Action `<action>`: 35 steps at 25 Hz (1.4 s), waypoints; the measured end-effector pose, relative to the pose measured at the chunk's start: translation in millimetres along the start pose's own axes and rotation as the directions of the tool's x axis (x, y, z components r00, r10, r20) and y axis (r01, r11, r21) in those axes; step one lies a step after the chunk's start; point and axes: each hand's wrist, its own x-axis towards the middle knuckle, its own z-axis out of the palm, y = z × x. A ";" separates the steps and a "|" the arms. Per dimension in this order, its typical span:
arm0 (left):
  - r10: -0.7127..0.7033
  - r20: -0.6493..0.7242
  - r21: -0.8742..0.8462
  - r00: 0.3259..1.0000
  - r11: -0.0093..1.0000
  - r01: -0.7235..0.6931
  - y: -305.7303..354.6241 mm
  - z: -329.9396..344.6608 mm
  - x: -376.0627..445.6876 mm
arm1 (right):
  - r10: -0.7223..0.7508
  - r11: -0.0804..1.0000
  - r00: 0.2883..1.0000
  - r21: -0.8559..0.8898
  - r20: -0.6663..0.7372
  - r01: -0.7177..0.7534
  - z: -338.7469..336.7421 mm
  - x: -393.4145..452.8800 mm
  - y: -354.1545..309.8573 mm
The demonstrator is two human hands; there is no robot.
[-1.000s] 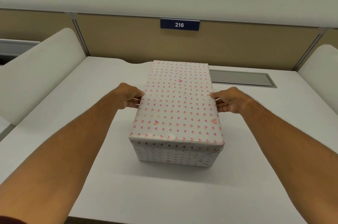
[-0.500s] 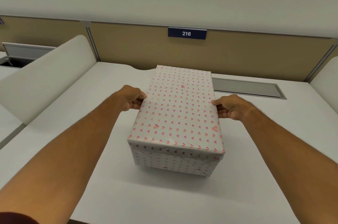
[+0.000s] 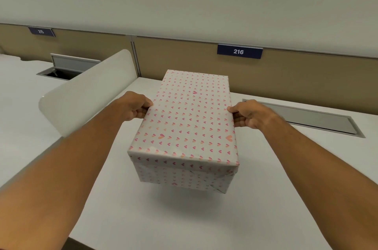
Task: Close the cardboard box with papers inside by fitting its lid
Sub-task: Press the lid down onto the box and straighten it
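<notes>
Where the white desk (image 3: 266, 198) meets a tan partition (image 3: 306, 78), a blue plate reading 216 (image 3: 239, 51) is fixed along its top rail, under a pale wall. A grey cable hatch (image 3: 306, 119) lies flush in the desktop at the right; a rounded white divider (image 3: 88, 90) walls off the neighbouring desk, whose hatch (image 3: 67, 65) stands propped open below plate 215 (image 3: 41, 31). The heart-patterned box (image 3: 184, 176) sits mid-desk with its lid (image 3: 190, 117) seated on top. The left hand (image 3: 134, 106) and right hand (image 3: 248, 113) clasp the lid's long edges, fingers curled closed against its sides.
</notes>
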 end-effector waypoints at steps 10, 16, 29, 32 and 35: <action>-0.019 -0.033 0.030 0.999 0.999 0.020 -1.5 -128.0 130.3 | 0.021 0.999 0.998 0.036 -0.060 -0.019 160.7 76.6 -59.9; 0.013 -0.064 0.117 0.998 0.993 -0.006 14.6 -179.2 199.9 | 0.027 0.997 0.995 0.081 -0.095 -0.020 236.6 122.6 -91.6; -0.018 -0.055 0.147 0.998 0.989 0.026 33.0 -199.2 296.7 | 0.037 0.995 0.990 0.096 -0.140 -0.024 286.5 196.5 -116.4; -0.071 0.012 0.001 0.997 0.997 0.071 42.4 -199.9 296.9 | 0.044 0.995 0.989 0.095 -0.140 -0.031 286.1 205.0 -122.3; -0.113 0.074 -0.050 0.991 0.992 0.117 50.3 -201.9 298.0 | 0.056 0.993 0.989 0.110 -0.138 -0.041 287.3 211.4 -127.1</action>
